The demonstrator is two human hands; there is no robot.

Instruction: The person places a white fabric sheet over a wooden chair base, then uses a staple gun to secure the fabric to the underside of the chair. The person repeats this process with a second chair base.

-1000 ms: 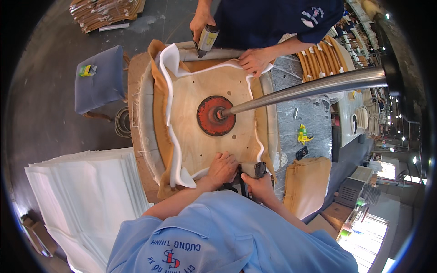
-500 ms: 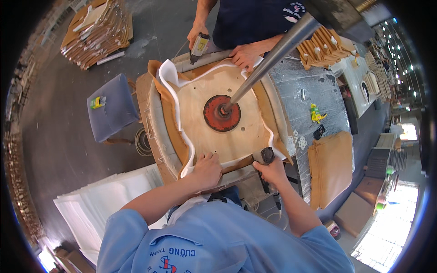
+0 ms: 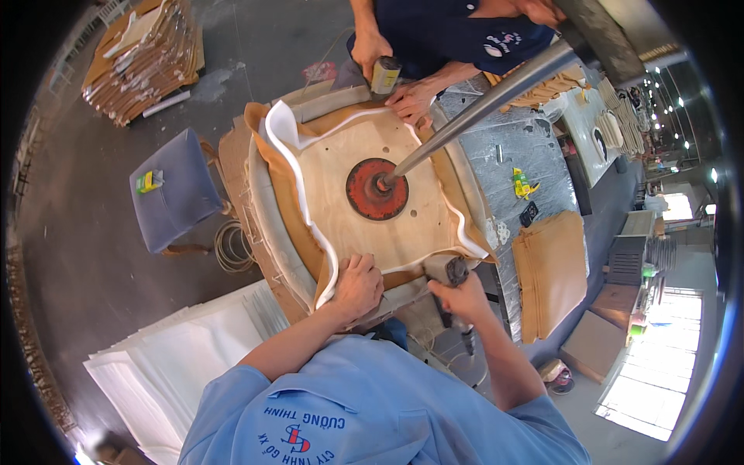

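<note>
A wooden seat board [image 3: 333,170] lies under a round red press plate [image 3: 377,190]. White foam [image 3: 298,186] and a brown cover [image 3: 283,182] stick out around its edges. My left hand [image 3: 358,285] is closed at the near edge, its fingers curled over the turned-up brown cover, with the fingertips on the board. In my right hand [image 3: 461,294] is a staple gun [image 3: 447,271], its nose at the near edge, right of my left hand. Across the board, a co-worker's hand [image 3: 372,50] holds another staple gun [image 3: 385,75], while their other hand [image 3: 411,102] presses the far edge.
A slanting metal shaft [image 3: 480,105] rises from the plate toward the upper right. At left stand a blue padded stool [image 3: 174,190] and white foam sheets [image 3: 178,364]. Brown sheets [image 3: 550,275] are stacked at right, beside a wrapped table [image 3: 515,151].
The co-worker's staple gun has moved right along the far edge, closer to their other hand. My staple gun has shifted slightly left. My left hand stays at the near edge.
</note>
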